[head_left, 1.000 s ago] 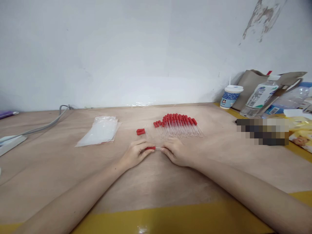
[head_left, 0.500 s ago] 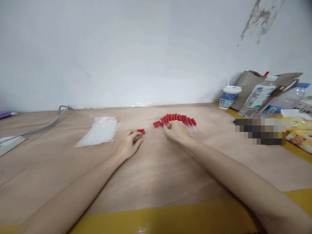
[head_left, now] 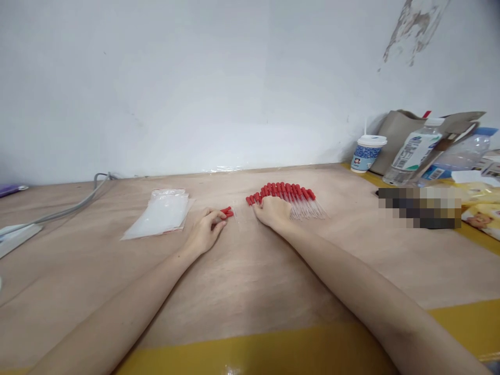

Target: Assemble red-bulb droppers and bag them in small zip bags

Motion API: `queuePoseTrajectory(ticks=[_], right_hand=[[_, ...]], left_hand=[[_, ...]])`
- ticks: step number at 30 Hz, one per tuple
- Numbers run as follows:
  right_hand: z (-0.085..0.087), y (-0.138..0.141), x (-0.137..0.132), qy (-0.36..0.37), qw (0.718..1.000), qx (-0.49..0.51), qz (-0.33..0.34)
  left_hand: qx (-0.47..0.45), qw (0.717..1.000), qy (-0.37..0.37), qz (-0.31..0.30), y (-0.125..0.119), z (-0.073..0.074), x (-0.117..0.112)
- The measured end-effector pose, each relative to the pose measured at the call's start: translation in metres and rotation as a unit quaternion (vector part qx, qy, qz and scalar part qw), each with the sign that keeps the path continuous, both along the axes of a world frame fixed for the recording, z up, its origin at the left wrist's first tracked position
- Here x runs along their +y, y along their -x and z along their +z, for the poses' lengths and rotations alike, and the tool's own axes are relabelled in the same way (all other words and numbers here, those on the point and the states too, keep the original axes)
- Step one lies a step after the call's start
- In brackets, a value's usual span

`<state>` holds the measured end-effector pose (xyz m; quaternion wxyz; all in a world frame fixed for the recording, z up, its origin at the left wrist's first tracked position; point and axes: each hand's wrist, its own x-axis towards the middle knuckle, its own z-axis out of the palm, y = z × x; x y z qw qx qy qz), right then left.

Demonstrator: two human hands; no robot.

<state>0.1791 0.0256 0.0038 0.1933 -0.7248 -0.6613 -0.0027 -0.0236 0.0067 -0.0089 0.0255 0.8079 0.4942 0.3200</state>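
A row of glass droppers with red rubber bulbs [head_left: 291, 195] lies fanned out on the brown table [head_left: 242, 281]. My right hand [head_left: 273, 211] rests palm down on the left end of that row, fingers curled over the droppers. My left hand [head_left: 205, 229] lies to the left, its fingertips pinched on loose red rubber bulbs [head_left: 227, 211]. What exactly the right hand's fingers grip is hidden under the hand.
A stack of clear plastic bags [head_left: 162, 211] lies left of my hands. A grey cable [head_left: 70, 205] runs along the far left. At the right stand a paper cup [head_left: 367, 152], a water bottle [head_left: 414, 151], a brown bag [head_left: 398, 135] and other packets.
Both hands moved away from me: one second ago they held one dropper together near the table's middle. The left hand went to the loose bulbs, the right to the dropper row.
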Motion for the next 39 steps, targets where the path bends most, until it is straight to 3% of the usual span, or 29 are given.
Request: queuePoseTrajectory(ticks=[8, 16, 19, 24, 30, 34, 39], right_hand=[[-0.004, 0.034, -0.018, -0.016, 0.994, 0.037, 0.103], [-0.007, 0.040, -0.025, 0.026, 0.992, 0.054, 0.114], [-0.006, 0.034, -0.030, 0.048, 0.990, 0.064, 0.113], [-0.003, 0.011, -0.047, 0.060, 0.988, 0.060, 0.130], [-0.001, -0.033, -0.065, 0.059, 0.974, 0.059, 0.212], [-0.005, -0.053, -0.066, 0.052, 0.967, 0.082, 0.234], [-0.016, -0.049, -0.063, -0.017, 0.972, 0.144, 0.185]], left_hand=[[0.014, 1.000, 0.000, -0.024, 0.002, -0.009, 0.007], [0.002, 1.000, 0.006, -0.020, 0.004, -0.008, 0.006], [0.009, 1.000, 0.008, -0.023, 0.004, -0.006, 0.005], [0.053, 0.995, 0.019, -0.087, 0.005, -0.004, 0.009], [0.046, 0.990, 0.019, -0.130, 0.003, -0.005, 0.010], [0.031, 0.994, 0.023, -0.102, 0.002, -0.006, 0.007], [0.011, 0.998, 0.008, -0.057, 0.003, -0.005, 0.004]])
